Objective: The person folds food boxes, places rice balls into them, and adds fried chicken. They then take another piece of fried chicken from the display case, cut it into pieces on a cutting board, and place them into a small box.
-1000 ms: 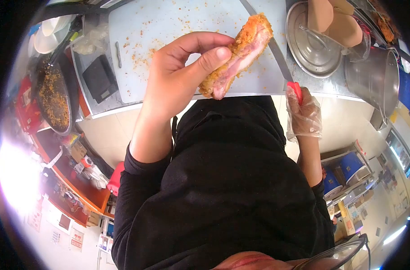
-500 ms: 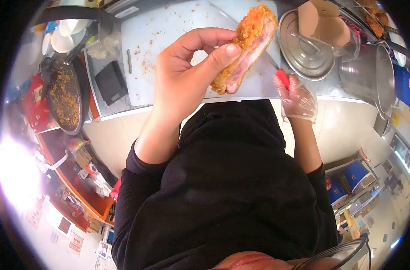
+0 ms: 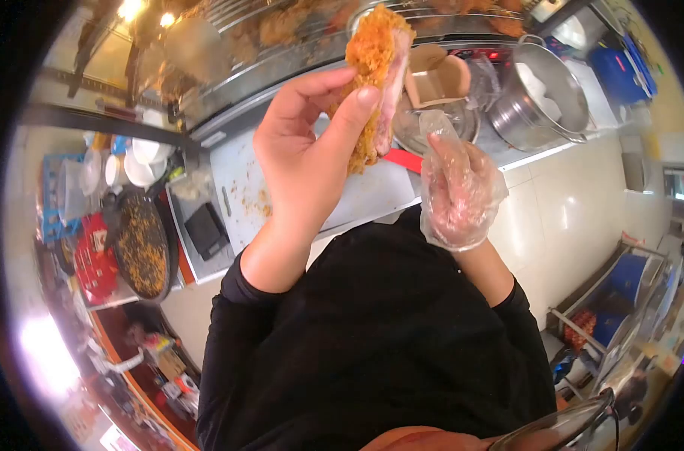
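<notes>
My left hand (image 3: 304, 143) is bare and raised over the counter. Its thumb and fingers pinch a cut piece of breaded fried chicken (image 3: 372, 56), orange crust on one side and pale pink meat on the cut face. A clear plastic glove covers my right hand (image 3: 462, 192), whose fingers are stretched out with nothing in them. Just left of the glove is the red handle (image 3: 404, 159) of a tool, probably a knife; its blade is hidden behind the chicken and my left hand. Beneath lies a white cutting board (image 3: 372, 197) scattered with crumbs.
Behind my right hand are a metal lid (image 3: 411, 135), an open cardboard box (image 3: 436, 79) and a large steel pot (image 3: 541, 94). A dark oval pan of crumbs (image 3: 143, 248) and a black box-like object (image 3: 205, 231) sit to the left. Racks of fried food (image 3: 297, 26) line the back.
My right hand has let go of the red handle and moved up and left. The chicken has shifted left and turned more upright in my left hand. The view has tilted toward the racks.
</notes>
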`<state>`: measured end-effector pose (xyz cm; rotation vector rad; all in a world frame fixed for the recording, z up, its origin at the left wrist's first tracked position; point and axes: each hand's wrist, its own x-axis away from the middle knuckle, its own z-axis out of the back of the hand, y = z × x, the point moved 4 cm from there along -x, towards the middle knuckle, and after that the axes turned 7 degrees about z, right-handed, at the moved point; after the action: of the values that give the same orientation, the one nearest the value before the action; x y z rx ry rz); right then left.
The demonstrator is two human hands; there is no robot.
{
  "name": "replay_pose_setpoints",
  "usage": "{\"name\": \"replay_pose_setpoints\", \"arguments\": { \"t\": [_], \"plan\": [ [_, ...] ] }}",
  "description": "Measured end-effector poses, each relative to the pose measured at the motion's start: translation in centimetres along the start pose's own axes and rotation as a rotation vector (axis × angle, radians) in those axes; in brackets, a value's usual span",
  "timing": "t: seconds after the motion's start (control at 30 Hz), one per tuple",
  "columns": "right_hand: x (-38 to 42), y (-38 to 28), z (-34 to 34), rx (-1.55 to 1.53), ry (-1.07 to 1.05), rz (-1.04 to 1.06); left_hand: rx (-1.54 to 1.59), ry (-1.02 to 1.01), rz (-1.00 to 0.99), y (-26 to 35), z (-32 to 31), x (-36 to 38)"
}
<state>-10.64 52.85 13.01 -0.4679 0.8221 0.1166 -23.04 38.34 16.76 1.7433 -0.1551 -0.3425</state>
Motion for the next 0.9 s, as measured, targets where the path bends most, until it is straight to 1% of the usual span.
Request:
{"name": "replay_pose_setpoints", "arguments": {
  "t": [0.07, 0.1, 0.2, 0.23, 0.3, 0.33, 0.43, 0.53, 0.57, 0.63, 0.7, 0.77, 0.9],
  "plan": [
    [-0.7, -1.3, 2.0, 0.008, 0.073, 0.011, 0.011, -0.024, -0.011, 0.9, -1.5, 0.3],
    [-0.9, -2.1, 2.7, 0.122, 0.087, 0.020, 0.021, -0.045, -0.008, 1.0, -2.0, 0.5],
    [-0.8, -1.9, 3.1, 0.249, 0.186, 0.114, 0.010, -0.097, -0.024, 0.9, -3.5, 0.7],
    [-0.3, -1.6, 3.0, 0.199, 0.206, 0.062, -0.014, -0.119, -0.026, 1.0, -3.9, 0.9],
    [-0.5, -1.9, 3.4, 0.234, 0.227, 0.087, -0.041, -0.154, -0.026, 1.0, -4.4, 1.2],
    [-0.6, -2.0, 3.6, 0.248, 0.235, 0.101, -0.043, -0.167, -0.025, 0.9, -4.5, 1.3],
    [-0.7, -1.8, 3.5, 0.306, 0.135, 0.057, -0.032, -0.179, -0.006, 1.0, -4.9, 1.3],
    [-0.9, -2.0, 3.6, 0.378, 0.159, 0.050, -0.017, -0.193, 0.025, 1.3, -5.0, 1.4],
    [-1.0, -2.1, 3.7, 0.365, 0.142, 0.044, -0.013, -0.199, 0.039, 1.3, -5.0, 1.4],
    [-1.3, -2.3, 3.9, 0.336, 0.107, 0.033, 0.111, -0.234, 0.113, 1.5, -5.2, 1.6],
    [-1.1, -2.2, 3.9, 0.312, 0.111, 0.028, 0.144, -0.244, 0.139, 1.3, -5.0, 1.7],
    [-0.8, -2.3, 3.8, 0.279, 0.124, 0.019, 0.089, -0.233, 0.114, 0.8, -4.5, 1.4],
    [-0.5, -2.2, 3.6, 0.207, 0.171, 0.023, 0.106, -0.251, 0.141, 0.2, -3.8, 1.3]
  ]
}}
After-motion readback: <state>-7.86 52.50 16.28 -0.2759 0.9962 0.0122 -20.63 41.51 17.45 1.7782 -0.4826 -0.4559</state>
